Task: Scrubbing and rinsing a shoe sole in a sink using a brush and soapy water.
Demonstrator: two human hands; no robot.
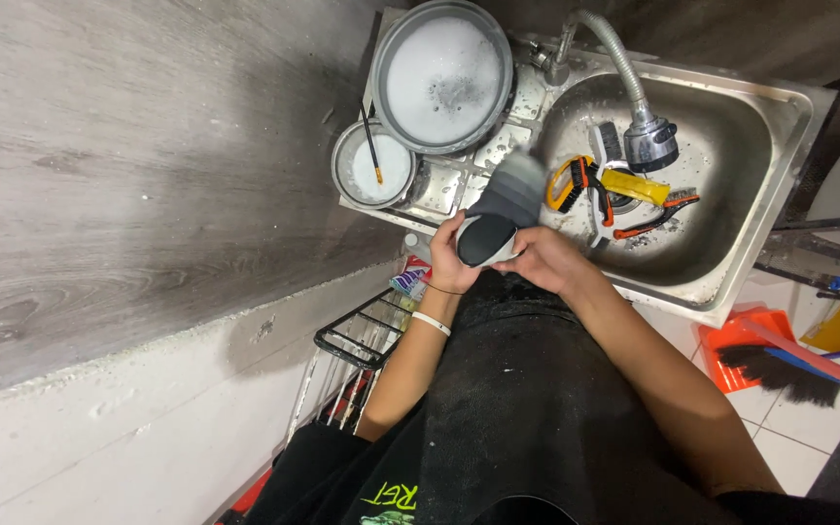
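You held the grey and black shoe (500,216) in both hands at the near edge of the steel sink (780,126), just beside its basin on the side toward the soapy bowls. Your left hand (451,255) wrapped the dark heel end from the side away from the sink, its grip closed around the shoe, and your right hand (548,261) clasped it from the sink side, also closed on it. The shoe's long axis ran away from your body, its grey end pointing toward the large foamy bowl (442,76) beyond the sink. Both hands sat equally near; the brushes (624,190) lay in the sink, under the faucet head (649,144).
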